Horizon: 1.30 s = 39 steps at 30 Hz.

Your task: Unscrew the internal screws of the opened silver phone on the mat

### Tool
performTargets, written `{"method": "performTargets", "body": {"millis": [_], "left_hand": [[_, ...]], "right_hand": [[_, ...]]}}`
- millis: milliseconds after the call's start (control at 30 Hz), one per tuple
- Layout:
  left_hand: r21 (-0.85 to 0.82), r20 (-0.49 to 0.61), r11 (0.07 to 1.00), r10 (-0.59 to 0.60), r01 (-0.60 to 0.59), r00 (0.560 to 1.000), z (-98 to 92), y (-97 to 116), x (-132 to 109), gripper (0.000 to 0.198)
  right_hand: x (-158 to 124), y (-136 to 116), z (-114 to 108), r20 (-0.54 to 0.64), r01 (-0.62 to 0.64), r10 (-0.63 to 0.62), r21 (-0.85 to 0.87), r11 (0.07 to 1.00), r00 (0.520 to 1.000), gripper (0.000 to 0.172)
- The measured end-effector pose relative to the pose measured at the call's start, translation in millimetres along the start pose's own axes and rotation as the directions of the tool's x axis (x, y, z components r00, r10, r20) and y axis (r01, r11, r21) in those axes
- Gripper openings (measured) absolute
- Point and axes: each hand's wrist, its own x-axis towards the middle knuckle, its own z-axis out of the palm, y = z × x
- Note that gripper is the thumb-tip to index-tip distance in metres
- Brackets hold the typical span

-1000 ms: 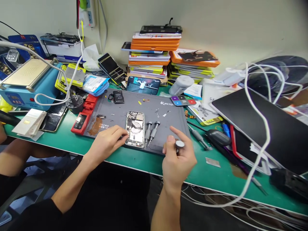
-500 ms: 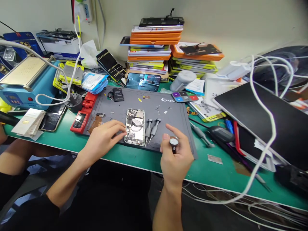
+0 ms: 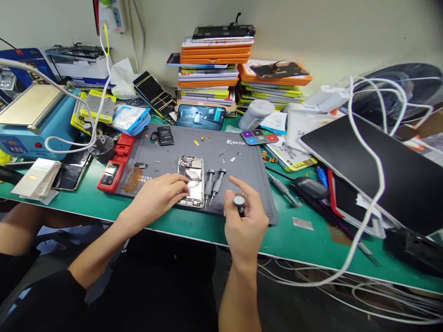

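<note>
An opened phone [image 3: 191, 179] with its insides showing lies on a grey work mat [image 3: 242, 166]. My left hand [image 3: 157, 198] rests on the mat with its fingers curled against the phone's lower left edge. My right hand [image 3: 244, 226] is closed around a small screwdriver [image 3: 239, 202], whose round silver cap faces up between thumb and forefinger. Two more grey screwdrivers [image 3: 213, 182] lie just right of the phone. Small screws and parts are scattered over the mat.
A second phone [image 3: 200, 116] playing video leans at the mat's far edge. Stacked orange and yellow boxes [image 3: 214, 69] stand behind. A red device [image 3: 116, 165] and blue heating machine [image 3: 31, 120] sit left; a dark tablet [image 3: 377, 170] and white cables [image 3: 367, 193] lie right.
My right hand has drifted left toward the phone with the screwdriver in it. My left hand has slid a little further onto the phone's edge. The view shifted slightly.
</note>
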Motion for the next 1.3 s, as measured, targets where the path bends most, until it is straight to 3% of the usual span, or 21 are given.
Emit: {"method": "performTargets", "body": {"millis": [233,467,567,667,800,900,1067,1167,1300], "left_hand": [[-0.012,0.027,1.0,-0.012,0.013,1.0,2.5,1,3,0.012],[-0.1,-0.017,0.995,0.008,-0.01,1.0,5.4,1,3,0.009],[-0.075,-0.074,0.996,0.04,-0.046,0.996,5.1,0,-3,0.012],[0.031,-0.196,0.998,0.054,-0.049,0.979,-1.9,-6,-16,0.011],[0.212,-0.341,0.976,0.019,0.057,0.94,-16.7,-25,-38,0.009],[0.303,-0.342,0.946,-0.008,0.118,0.94,-21.6,-38,-52,0.009],[0.211,-0.318,0.969,-0.054,0.126,0.947,-17.9,-37,-58,0.008],[0.139,-0.387,0.968,-0.142,0.21,0.911,-16.6,-36,-55,0.009],[0.179,-0.425,0.93,-0.221,0.321,0.878,-15.6,-39,-50,0.012]], "right_hand": [[-1,-1,-1,0.011,0.007,-0.007,-0.018,1.0,1.0,0.043],[0,-2,-1,0.014,0.007,-0.007,-0.026,1.0,1.0,0.043],[0,-1,-1,0.021,0.012,-0.012,-0.03,0.999,1.0,0.043],[-1,0,-1,0.02,0.006,-0.005,-0.037,0.999,1.0,0.043],[-3,2,-1,0.015,0.006,-0.005,-0.04,0.999,1.0,0.042],[-3,2,-1,0.018,0.02,-0.019,-0.059,0.998,1.0,0.039],[-3,2,-1,0.013,0.032,-0.032,-0.075,0.997,0.999,0.037],[-3,2,-1,0.014,0.032,-0.031,-0.076,0.997,0.999,0.038],[-3,1,-1,0.018,0.042,-0.04,-0.081,0.996,0.999,0.038]]}}
